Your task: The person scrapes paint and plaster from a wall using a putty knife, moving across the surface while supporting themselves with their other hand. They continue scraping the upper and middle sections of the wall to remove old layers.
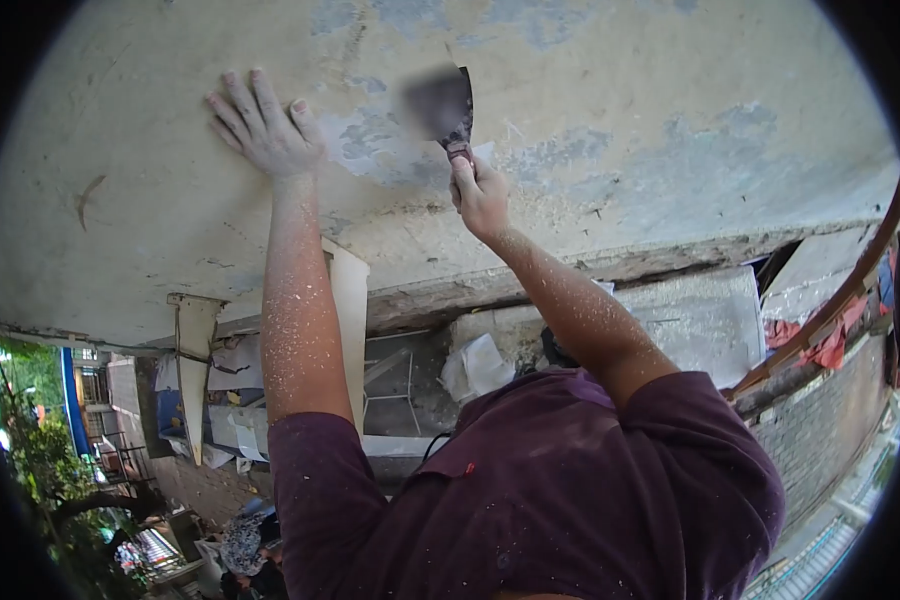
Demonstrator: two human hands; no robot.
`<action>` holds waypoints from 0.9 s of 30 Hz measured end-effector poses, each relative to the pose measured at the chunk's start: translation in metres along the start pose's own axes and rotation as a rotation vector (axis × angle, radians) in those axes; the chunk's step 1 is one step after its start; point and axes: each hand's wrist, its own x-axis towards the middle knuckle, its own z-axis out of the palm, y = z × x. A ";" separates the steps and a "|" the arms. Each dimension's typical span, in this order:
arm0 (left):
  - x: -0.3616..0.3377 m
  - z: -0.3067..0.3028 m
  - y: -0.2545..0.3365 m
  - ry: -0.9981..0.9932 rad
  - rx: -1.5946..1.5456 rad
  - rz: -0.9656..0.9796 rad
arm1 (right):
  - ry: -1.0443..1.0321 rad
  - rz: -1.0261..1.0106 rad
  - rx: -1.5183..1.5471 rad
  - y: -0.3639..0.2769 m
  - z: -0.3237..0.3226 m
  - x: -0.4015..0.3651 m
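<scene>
Plaster, pale and patchy with grey-blue spots, is seen across the wide surface [610,90] that fills the upper part of the view. At the far left edge, green foliage [30,430] is seen below it, and a narrow pale board [195,340] is propped near the surface's lower edge. The left hand [265,130] is laid flat against the plaster, fingers spread and nothing grasped, its dusty forearm flecked with white. Just to its right, a scraper [448,110] is pressed against the surface, its dark blade blurred and touching a grey patch. The handle is clenched in the right hand [482,195], directly below the blade. Both arms are raised from a purple shirt [550,480] at the bottom. Further right, red cloth [820,345] is draped beside a brick wall [820,430].
</scene>
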 end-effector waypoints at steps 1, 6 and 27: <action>-0.001 -0.002 0.001 -0.004 0.007 -0.008 | -0.013 0.024 -0.046 0.019 -0.010 -0.009; 0.004 0.003 -0.003 0.021 0.036 0.013 | 0.068 0.318 -0.067 0.094 -0.061 -0.061; -0.002 -0.004 -0.002 -0.049 0.038 0.024 | 0.129 0.213 -0.231 0.092 -0.103 -0.029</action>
